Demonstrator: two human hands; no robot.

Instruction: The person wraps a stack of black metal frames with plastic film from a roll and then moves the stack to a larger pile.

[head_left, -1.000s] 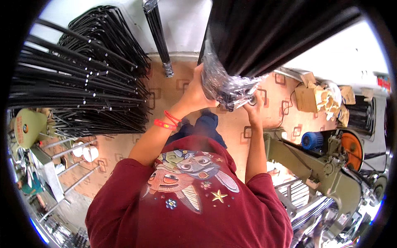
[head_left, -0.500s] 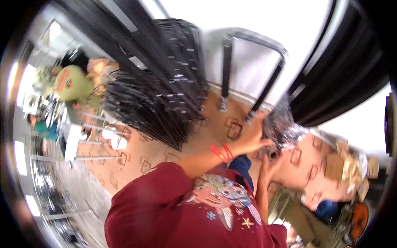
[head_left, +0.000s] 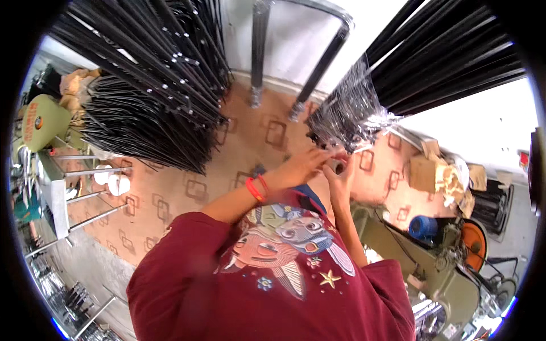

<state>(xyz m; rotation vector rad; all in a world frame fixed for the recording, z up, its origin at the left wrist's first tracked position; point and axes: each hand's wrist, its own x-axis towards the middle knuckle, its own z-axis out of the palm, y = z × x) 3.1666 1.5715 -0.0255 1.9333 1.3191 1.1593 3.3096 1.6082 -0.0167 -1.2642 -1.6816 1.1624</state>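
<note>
1. Between both hands, just below the wrapped rod ends, sits a small roll (head_left: 336, 166), seemingly tape, though the view is too small to be sure.
2. Left hand (head_left: 301, 167) curls its fingers lightly against it; right hand (head_left: 341, 182) pinches it from beneath.
3. Above, the bundle of black rods (head_left: 421, 74) wears clear plastic wrap (head_left: 350, 116).
4. Leftward, loose black rods (head_left: 148, 108) fan over patterned floor (head_left: 193, 187).

Both hands meet at picture centre, the left hand (head_left: 301, 167) just left of the right hand (head_left: 340, 179), directly below the wrapped rod bundle (head_left: 352, 113). A loose rod stack (head_left: 142, 108) lies well to the left, a metal frame (head_left: 301, 57) between the two. A machine (head_left: 443, 256) stands at lower right, a rack (head_left: 62, 187) at far left.
</note>
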